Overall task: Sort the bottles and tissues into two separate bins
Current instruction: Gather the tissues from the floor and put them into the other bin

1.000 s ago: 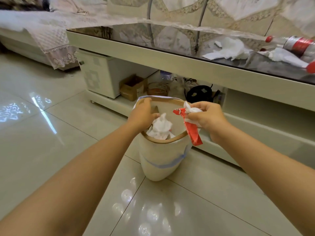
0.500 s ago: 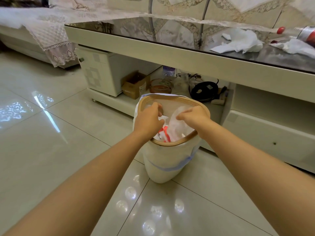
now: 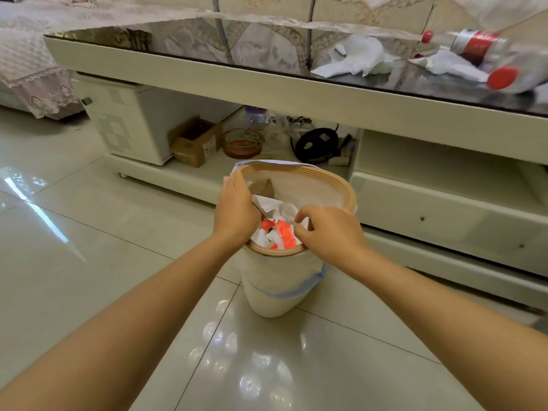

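Down on the tiled floor [image 3: 89,262] stands a pale bin [image 3: 278,286] with a tan rim, just in front of a low cabinet [image 3: 444,209]. The left hand [image 3: 235,212] rests over the bin's left rim, fingers together and curled inward; whether it grips anything cannot be told. The right hand [image 3: 329,232] hovers over the near right rim, thumb and forefinger parted and holding nothing. Inside the bin lie crumpled white tissues [image 3: 275,207] with a red-and-white wrapper [image 3: 281,229] on top, its long axis running roughly left to right.

Up on the glossy cabinet top [image 3: 207,46], at the right, a clear bottle [image 3: 474,47] with a red label lies on its side, long axis running left to right, red cap pointing left. A second red cap [image 3: 502,78] shows nearer the front edge. Loose tissues [image 3: 361,59] lie just left of the bottle, another tissue [image 3: 447,65] touching it.
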`<state>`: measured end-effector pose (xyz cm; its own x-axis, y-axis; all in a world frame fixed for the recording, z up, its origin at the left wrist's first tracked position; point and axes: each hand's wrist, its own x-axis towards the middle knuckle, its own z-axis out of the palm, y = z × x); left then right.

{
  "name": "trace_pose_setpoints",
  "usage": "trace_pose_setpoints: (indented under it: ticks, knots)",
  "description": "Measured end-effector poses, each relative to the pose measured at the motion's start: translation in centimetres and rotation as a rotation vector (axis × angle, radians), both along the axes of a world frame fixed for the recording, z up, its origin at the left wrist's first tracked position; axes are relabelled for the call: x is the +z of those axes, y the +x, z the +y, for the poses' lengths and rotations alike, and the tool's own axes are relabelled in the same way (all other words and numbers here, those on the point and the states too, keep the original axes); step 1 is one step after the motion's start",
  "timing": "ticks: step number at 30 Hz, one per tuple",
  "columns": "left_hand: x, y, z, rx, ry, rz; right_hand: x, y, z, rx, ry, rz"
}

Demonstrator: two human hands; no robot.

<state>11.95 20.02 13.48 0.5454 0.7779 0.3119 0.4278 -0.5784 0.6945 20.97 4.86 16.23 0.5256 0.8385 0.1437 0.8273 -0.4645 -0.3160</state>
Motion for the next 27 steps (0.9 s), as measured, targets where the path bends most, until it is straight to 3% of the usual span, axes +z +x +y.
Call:
trace_pose_setpoints:
  ticks: [8, 14, 18, 23, 27]
  knots:
    - [-0.2, 4.8, -4.9, -0.04, -0.009, 0.023, 0.5, 3.3, -6.3, -0.11, 0.008, 0.049]
    - [0.8, 4.5, -11.4, -0.144, 0.158, 0.098, 1.6, 2.7, -14.0, -0.047, 0.237, 0.158]
    - [0.9, 2.8, -17.6, -0.373, 0.347, 0.124, 0.1, 2.2, -20.9, -0.06, 0.151, 0.231]
    - [-2.3, 2.3, -25.5, -0.746, 0.765, 0.202, -4.3, 0.6, -28.7, -0.085, -0.075, 0.335]
    - [-6.9, 1.5, -31.3, -1.059, 0.771, 0.384, -7.4, -0.8, -33.5, -0.086, -0.204, 0.404]
